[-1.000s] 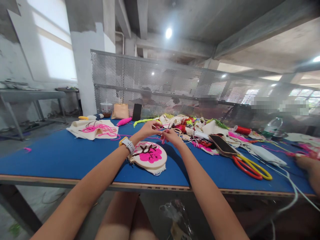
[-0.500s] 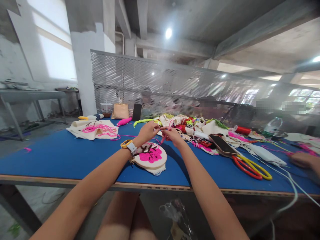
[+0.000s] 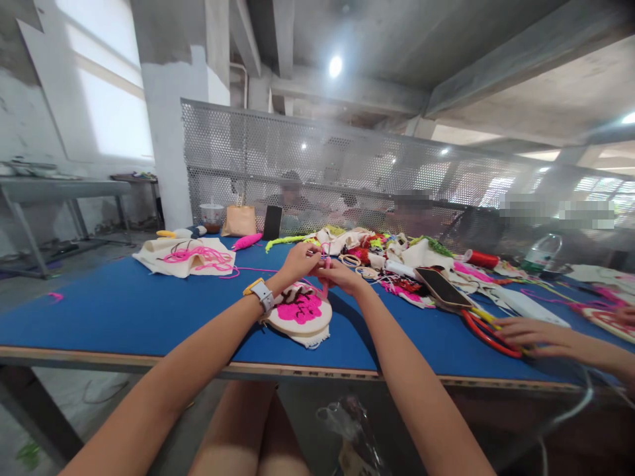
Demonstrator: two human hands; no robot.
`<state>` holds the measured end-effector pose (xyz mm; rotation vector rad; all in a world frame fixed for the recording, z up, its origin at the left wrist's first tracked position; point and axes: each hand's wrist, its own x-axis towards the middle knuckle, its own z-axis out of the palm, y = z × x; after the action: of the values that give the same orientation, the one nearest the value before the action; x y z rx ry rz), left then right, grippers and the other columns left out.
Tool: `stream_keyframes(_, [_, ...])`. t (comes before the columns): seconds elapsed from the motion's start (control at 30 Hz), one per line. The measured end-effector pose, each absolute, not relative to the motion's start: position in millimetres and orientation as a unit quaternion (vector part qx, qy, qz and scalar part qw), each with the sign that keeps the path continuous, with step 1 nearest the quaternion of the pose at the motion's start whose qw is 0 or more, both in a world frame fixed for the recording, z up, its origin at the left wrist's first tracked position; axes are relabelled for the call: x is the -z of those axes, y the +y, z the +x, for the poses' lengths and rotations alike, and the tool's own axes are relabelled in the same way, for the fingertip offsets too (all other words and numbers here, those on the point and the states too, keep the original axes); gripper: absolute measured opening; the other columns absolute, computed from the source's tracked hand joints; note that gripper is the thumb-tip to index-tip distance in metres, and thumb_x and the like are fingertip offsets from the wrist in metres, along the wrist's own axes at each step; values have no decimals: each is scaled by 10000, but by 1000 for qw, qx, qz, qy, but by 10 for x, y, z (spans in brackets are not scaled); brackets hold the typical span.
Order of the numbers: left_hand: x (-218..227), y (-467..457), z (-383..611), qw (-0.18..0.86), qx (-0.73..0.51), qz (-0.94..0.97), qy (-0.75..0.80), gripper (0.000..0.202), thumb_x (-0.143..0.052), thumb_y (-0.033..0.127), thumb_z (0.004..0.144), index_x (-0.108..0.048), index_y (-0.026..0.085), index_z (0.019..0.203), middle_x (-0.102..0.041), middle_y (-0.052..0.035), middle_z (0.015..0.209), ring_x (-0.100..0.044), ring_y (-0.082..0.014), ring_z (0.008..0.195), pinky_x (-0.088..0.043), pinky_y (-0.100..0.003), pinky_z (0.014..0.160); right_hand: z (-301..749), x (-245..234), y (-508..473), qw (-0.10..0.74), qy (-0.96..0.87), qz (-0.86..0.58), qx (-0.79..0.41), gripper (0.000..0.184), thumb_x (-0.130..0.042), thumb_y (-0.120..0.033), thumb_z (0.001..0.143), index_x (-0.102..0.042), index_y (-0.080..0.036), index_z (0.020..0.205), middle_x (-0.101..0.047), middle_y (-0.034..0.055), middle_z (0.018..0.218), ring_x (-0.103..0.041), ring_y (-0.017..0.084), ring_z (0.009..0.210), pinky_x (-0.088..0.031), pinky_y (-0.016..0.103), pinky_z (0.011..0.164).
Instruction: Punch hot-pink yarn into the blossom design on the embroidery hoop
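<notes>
My right hand (image 3: 342, 276) is closed around an upright pink pen-like tool (image 3: 327, 266), which looks like a punch needle. Beside its top, the fingers of my left hand (image 3: 302, 261) are pinched together at a small loop of pink yarn (image 3: 325, 247); the exact grip is too small to see. Just below both hands, an embroidery hoop (image 3: 297, 326) lies on the table, its pale fabric worked with a bright pink patch (image 3: 300, 309) and dark brown lines. My left wrist and fingers hide the hoop's far left part.
Pale cloth (image 3: 153, 260) with loose pink yarn lies at left. A phone (image 3: 272, 223) leans behind it near a paper bag (image 3: 239, 221). Heaped yarn and fabric scraps fill the back right, near another phone (image 3: 444, 287). At right, another person's hand (image 3: 533, 334) touches red-and-yellow-handled scissors (image 3: 489, 338).
My hands have drawn closer together, and the pink tool now stands upright between them. The other person's hand has moved left onto the scissors; a pink-patterned hoop now shows at far right.
</notes>
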<state>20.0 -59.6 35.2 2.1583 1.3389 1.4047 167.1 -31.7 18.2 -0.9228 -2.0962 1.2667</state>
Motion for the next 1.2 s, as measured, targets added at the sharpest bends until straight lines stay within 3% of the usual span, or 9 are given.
stream_keyframes(0.37, [-301, -557, 224, 270, -511, 706, 410, 236, -560, 303, 899, -596, 133, 1058, -634, -61, 1034, -633, -192, 872, -542, -377, 750, 1690, -190, -329, 223, -793, -336, -457, 202, -559, -291, 920, -586, -135, 1045, -620, 37, 954, -616, 135, 738, -536, 289, 628])
stream_keyframes(1.2, [-257, -488, 139, 295, -530, 616, 502, 246, -568, 289, 894, -584, 138, 1088, -627, -67, 1055, -634, -182, 854, -549, -358, 720, 1693, -271, -411, 237, -778, -349, -466, 195, -553, -303, 924, -592, -131, 1008, -622, 25, 905, -608, 121, 693, -529, 269, 597])
